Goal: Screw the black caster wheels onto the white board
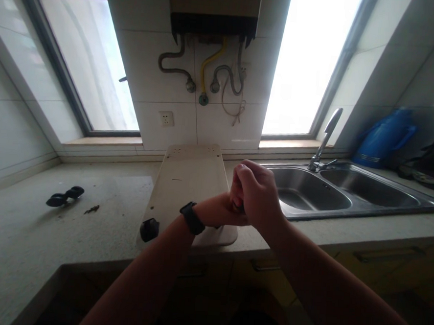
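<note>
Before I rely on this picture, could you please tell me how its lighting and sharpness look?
Head view: the window on the right is blown out to white; head view: the drawer fronts under the counter sink into shadow; head view: the blue jug near the right edge looks soft and slanted, probably lens distortion.

A kitchen: 2-basin sink (307, 190), faucet (332, 121), counter (115, 200).

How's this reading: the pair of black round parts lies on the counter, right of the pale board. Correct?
Not quite: the head view shows the pair of black round parts on the counter, left of the pale board.
</note>
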A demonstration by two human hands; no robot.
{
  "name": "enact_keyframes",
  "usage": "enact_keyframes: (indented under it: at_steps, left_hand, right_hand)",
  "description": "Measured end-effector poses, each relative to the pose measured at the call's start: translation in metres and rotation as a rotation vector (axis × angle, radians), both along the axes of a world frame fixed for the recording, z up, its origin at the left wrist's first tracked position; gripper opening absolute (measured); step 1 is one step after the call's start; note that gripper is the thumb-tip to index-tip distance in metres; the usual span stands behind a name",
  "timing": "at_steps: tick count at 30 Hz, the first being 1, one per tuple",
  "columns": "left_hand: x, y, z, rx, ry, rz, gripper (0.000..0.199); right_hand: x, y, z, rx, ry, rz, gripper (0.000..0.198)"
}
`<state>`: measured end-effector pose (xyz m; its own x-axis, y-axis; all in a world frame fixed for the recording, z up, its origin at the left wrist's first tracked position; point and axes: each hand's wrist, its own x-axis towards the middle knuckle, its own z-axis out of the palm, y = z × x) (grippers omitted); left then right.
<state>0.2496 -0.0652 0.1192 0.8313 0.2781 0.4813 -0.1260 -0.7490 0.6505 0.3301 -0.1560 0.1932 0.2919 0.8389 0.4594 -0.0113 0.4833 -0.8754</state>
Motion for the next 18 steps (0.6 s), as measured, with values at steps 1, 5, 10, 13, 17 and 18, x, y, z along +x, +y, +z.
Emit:
enact_keyframes:
  at_steps: [1,5,10,13,17,18]
  left_hand:
    - [-0.012,-0.001,0.002,0.024,0.031,-0.028,0.025]
    - [-0.052,-0.003,-0.009,0.211,0.097,0.239,0.061]
    - [-0.071,-0.01,-0.042,0.07,0.103,0.39,0.052]
    - [-0.072,-0.011,-0.057,-0.031,0.015,0.42,0.043]
    - [-0.071,-0.004,-0.07,-0.092,-0.104,0.503,0.041]
    - [-0.071,-0.002,-0.072,-0.093,-0.113,0.538,0.037]
  right_hand:
    - [0.002,-0.001,0.001,-0.013,-0.02,0.023,0.03]
    - [0.007,-0.005,0.002,-0.022,-0.057,0.135,0.029]
    - [0.009,-0.006,0.002,0.026,-0.009,0.169,0.029]
    - [0.01,-0.01,0.004,0.066,-0.011,0.15,0.029]
    - [0.01,-0.015,0.009,0.121,-0.004,0.185,0.03]
    - [0.01,-0.016,0.009,0.133,0.001,0.198,0.031]
